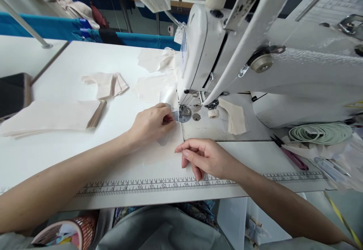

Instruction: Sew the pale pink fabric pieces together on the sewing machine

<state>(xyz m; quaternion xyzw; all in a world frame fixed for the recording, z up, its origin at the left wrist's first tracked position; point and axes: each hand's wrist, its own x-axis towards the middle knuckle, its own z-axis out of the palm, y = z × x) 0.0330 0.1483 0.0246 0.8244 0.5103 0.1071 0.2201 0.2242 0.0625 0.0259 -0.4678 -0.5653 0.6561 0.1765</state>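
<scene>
Two hands, one fabric piece

I see sewing machine glossy white painted metal; presser foot shiny bare metal; cloth pieces matt cream fabric; table smooth white.

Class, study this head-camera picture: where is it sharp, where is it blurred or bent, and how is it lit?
Head view: left hand and right hand are sharp, as is the printed ruler; the folded fabric stack looks slightly soft; the sewing machine looms stretched by the wide lens; light is even, shadows faint, and the white table shows no strong glare.
</scene>
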